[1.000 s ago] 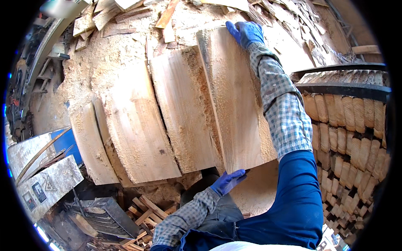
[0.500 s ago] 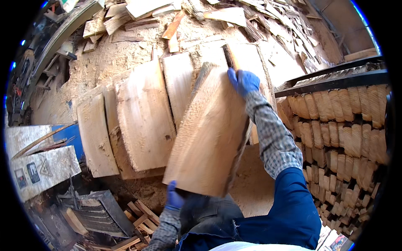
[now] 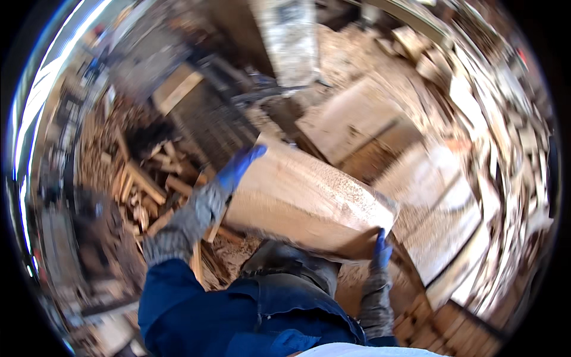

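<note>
A wide, thick wooden slab (image 3: 297, 199) with a rough edge lies across in front of my thighs, held at both ends. My left hand (image 3: 241, 165), in a blue glove, grips its left end, the fingers along the upper corner. At its right end my right hand (image 3: 382, 249), also in a blue glove, holds the corner; part of that hand is hidden behind the slab's edge. Just beyond the slab lies another sawn slab (image 3: 357, 116), and farther right rest more broad slabs (image 3: 425, 190) side by side.
Past my left hand stands a dark, ridged metal piece (image 3: 217, 128), blurred. Split wood scraps (image 3: 140, 190) heap on the left. A whitish panel (image 3: 291, 41) stands at the far side. Long offcuts (image 3: 488, 143) pile up at the right, and stacked wood (image 3: 443, 330) shows at lower right.
My view has turned to the left. The slab, still in both hands, has been lifted off the other slabs and swung leftward, and now lies crosswise before me.
</note>
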The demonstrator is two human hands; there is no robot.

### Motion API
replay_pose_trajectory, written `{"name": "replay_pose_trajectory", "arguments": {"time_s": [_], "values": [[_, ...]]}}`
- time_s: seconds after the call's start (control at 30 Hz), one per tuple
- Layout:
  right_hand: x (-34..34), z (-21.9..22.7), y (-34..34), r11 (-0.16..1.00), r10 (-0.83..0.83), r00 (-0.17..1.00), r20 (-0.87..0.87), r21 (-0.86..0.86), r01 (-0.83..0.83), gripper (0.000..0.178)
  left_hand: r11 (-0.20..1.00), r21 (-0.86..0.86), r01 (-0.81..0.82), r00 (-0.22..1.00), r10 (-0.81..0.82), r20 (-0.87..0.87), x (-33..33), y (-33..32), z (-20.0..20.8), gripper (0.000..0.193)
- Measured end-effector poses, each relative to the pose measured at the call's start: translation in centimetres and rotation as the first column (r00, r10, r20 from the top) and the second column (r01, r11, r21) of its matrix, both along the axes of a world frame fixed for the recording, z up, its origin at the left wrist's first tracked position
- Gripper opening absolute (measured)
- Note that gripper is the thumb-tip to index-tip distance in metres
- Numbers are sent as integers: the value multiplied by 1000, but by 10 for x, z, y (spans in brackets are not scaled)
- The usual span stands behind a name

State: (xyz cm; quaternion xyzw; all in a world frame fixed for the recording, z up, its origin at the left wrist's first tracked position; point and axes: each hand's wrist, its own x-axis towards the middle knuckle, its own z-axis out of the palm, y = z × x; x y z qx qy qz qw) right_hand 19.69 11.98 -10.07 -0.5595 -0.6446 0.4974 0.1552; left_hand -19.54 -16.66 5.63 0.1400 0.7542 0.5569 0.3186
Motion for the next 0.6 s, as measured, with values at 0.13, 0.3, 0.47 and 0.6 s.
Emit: {"name": "replay_pose_trajectory", "arguments": {"time_s": [0.13, 0.3, 0.47, 0.6], "values": [[-100, 1, -111, 921, -40, 975, -218, -387, -48, 56, 969, -244, -38, 970, -23, -243, -118, -76, 63, 85], [-178, 19, -202, 718, 76, 875, -479, -583, -381, 53, 852, -163, -498, 321, 7, -947, -133, -142, 16, 64], [-231, 72, -219, 330, 82, 874, -479, -814, -478, 62, 783, -176, -597, 358, 63, -932, 50, -161, -34, 71], [-262, 85, -243, 195, -20, 838, -545, -824, -531, 69, 803, -321, -503, 640, 96, -763, 129, -140, -51, 86]]}}
